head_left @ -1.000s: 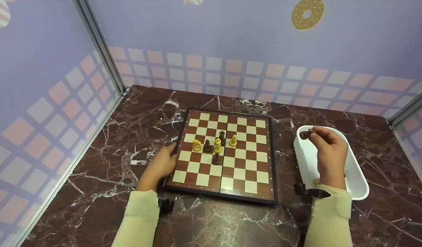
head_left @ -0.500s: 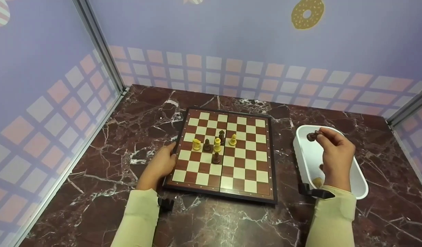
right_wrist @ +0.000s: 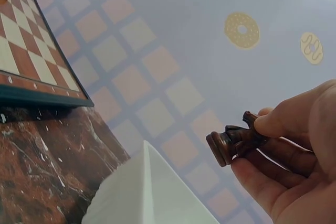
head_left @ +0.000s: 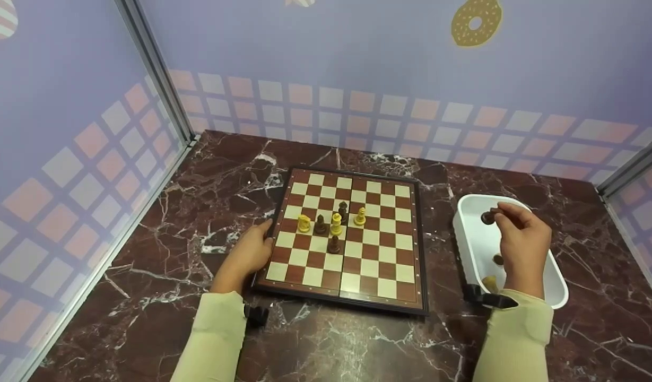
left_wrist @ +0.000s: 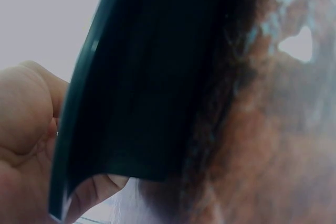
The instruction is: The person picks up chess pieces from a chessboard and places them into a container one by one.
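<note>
My left hand (head_left: 248, 249) grips the left edge of the chessboard (head_left: 382, 275); in the left wrist view the board's dark side (left_wrist: 142, 77) partly hides the fingers. Over the white tray (head_left: 558, 289), my right hand (head_left: 524, 244) pinches a dark brown chess knight (right_wrist: 236, 141) between thumb and fingers, its round base pointing away from the palm. Yellow and dark pieces stand grouped near the board's middle, among them a yellow knight (head_left: 303, 224), a tall yellow piece (head_left: 336, 224) and a tall dark piece (head_left: 343, 213). Another dark piece (head_left: 333, 244) stands closer to me.
Inside the tray lie a yellow piece (head_left: 490, 283) and a dark piece (head_left: 498, 259), partly hidden by the right hand and wrist. A marble-patterned tabletop (head_left: 161, 254) carries board and tray. Printed walls (head_left: 389, 58) enclose the back and sides.
My right hand has shifted right and slightly toward me with the knight, turning it so its base faces more forward. Pieces in the tray have come into sight. Left hand and board stay put.
</note>
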`<state>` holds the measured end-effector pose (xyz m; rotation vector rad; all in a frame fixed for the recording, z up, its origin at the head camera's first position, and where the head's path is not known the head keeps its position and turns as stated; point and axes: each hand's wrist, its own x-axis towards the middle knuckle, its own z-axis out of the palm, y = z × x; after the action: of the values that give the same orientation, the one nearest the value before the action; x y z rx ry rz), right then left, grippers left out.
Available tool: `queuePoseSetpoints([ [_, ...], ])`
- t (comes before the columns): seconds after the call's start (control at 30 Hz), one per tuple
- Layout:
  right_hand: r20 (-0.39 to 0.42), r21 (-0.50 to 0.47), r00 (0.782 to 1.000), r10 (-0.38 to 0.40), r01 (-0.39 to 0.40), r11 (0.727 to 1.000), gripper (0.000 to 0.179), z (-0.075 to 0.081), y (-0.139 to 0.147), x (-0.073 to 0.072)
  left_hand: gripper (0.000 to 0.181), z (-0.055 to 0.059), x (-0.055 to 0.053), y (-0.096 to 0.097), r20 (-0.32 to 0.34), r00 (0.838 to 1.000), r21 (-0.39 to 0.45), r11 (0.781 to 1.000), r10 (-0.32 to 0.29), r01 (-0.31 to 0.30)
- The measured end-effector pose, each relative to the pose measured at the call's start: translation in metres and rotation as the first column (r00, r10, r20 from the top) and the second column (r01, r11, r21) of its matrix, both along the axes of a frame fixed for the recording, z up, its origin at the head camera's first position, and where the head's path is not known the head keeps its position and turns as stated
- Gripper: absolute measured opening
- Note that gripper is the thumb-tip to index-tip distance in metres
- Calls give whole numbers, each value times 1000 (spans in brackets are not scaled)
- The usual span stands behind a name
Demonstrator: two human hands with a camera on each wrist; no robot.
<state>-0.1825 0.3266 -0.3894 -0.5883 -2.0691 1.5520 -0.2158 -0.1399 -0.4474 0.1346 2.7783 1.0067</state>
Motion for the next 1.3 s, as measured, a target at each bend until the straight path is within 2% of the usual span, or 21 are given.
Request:
queuePoseSetpoints([
  [0.23, 50, 97, 999, 0, -4, 995, 23, -3, 4, 2, 50, 0, 0, 0, -17, 1000, 4, 1000, -2, 2],
  [0.33, 62, 99, 998, -20, 14, 995, 23, -3, 6, 2, 50, 0, 0, 0, -14, 1000, 12, 1000, -6, 7],
  [0.77, 133, 246, 986, -101, 66, 967, 25, -2, 12, 5, 51, 2, -1, 0, -3, 1000, -11, 1000, -12, 12],
  [1.0, 179, 223, 979, -97, 55, 973, 26, -1, 10, 6, 51, 1, -2, 1, -7, 1000, -9, 1000, -7, 7],
  [1.3, 169, 246, 981, -92, 48, 968, 25, -2, 6, 4, 50, 0, -1, 0, -28, 1000, -6, 1000, -5, 5],
])
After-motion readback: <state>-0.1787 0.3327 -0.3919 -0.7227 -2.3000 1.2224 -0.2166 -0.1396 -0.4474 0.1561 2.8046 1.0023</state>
